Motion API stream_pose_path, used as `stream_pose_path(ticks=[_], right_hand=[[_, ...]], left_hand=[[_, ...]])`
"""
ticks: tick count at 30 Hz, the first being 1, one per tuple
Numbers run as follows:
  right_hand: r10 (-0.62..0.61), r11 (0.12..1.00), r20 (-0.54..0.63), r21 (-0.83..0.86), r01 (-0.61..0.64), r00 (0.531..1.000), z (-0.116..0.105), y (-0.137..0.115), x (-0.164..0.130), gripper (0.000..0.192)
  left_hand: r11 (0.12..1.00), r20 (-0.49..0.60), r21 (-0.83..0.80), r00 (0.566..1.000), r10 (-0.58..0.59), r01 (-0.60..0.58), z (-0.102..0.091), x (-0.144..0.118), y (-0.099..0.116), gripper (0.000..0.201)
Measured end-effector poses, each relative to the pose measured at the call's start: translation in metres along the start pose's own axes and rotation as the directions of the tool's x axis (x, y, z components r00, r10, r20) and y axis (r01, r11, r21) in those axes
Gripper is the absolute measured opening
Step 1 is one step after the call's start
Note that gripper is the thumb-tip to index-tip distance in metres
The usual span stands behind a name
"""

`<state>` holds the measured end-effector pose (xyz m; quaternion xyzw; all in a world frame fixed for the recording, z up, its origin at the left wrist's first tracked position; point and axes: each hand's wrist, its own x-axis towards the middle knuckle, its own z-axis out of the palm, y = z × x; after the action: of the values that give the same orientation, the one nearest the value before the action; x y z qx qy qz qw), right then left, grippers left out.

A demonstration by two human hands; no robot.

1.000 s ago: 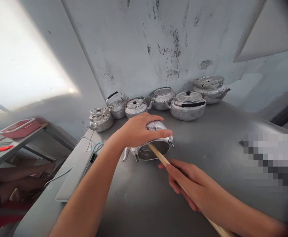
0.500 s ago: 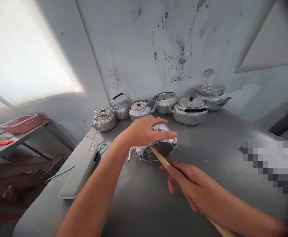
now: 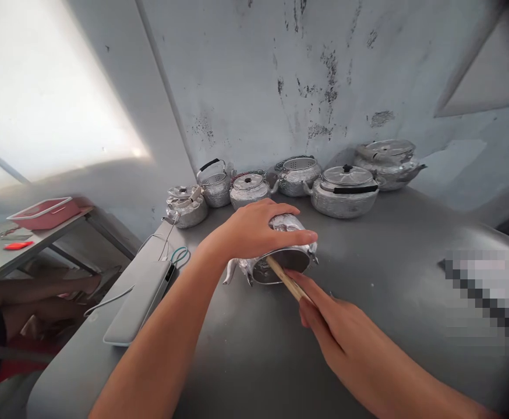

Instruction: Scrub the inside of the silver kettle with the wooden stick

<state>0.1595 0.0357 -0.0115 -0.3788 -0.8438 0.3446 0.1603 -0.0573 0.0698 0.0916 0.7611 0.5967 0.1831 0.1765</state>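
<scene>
Head view gives us a small metal kettle [image 3: 280, 256] lying on its side near the middle of the grey table [image 3: 389, 244], its open mouth turned toward us and its spout poking out to the left.

Compared with a second ago, our right hand [image 3: 331, 329] has slid forward along the wooden stick [image 3: 286, 279], so much less of the stick shows between the knuckles and the kettle's mouth, and the tail of the stick that earlier ran out under the forearm is no longer in sight. The kettle and our left hand [image 3: 254, 230] sit much as before.

We cannot see the stick's tip inside the dark opening, nor how far it reaches. Our right palm hides the rest of the shaft. A pixelated patch covers something at the table's right edge.

Our left hand lies palm down over the kettle's upper side, fingers curled round it, pinning it to the table, the forearm stretching in from lower left. Our right hand is closed round the stick, index finger laid along it, wrist low over the table.
</scene>
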Motion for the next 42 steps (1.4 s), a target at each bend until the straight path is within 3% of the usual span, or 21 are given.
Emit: stream_pose_path(ticks=[9, 20, 24, 30, 42], right_hand=[[0.009, 0.999, 0.012, 0.05, -0.009, 1.0, 0.002, 0.002, -0.0006, 0.056], [0.051, 0.985, -0.02, 0.163, -0.047, 0.999, -0.0013, -0.0037, -0.0022, 0.047], [0.068, 0.971, 0.042, 0.229, -0.076, 0.997, -0.0035, -0.0013, -0.0018, 0.048], [0.069, 0.941, 0.035, 0.329, -0.076, 0.997, -0.0029, -0.0002, -0.0035, 0.047], [0.172, 0.863, 0.107, 0.463, -0.202, 0.979, -0.0015, 0.0018, -0.0021, 0.043]], left_hand=[[1.0, -0.003, 0.005, 1.0, -0.018, 0.018, -0.0003, 0.0003, -0.0002, 0.075], [1.0, -0.002, 0.0, 1.0, -0.018, 0.018, -0.0007, -0.0003, -0.0001, 0.076], [1.0, -0.004, -0.002, 1.0, -0.014, 0.014, 0.0002, -0.0001, -0.0005, 0.075], [1.0, -0.009, 0.004, 1.0, -0.006, 0.006, 0.0005, 0.0008, -0.0005, 0.076], [1.0, -0.003, 0.007, 1.0, -0.009, 0.009, 0.0001, 0.0007, -0.0006, 0.075]])
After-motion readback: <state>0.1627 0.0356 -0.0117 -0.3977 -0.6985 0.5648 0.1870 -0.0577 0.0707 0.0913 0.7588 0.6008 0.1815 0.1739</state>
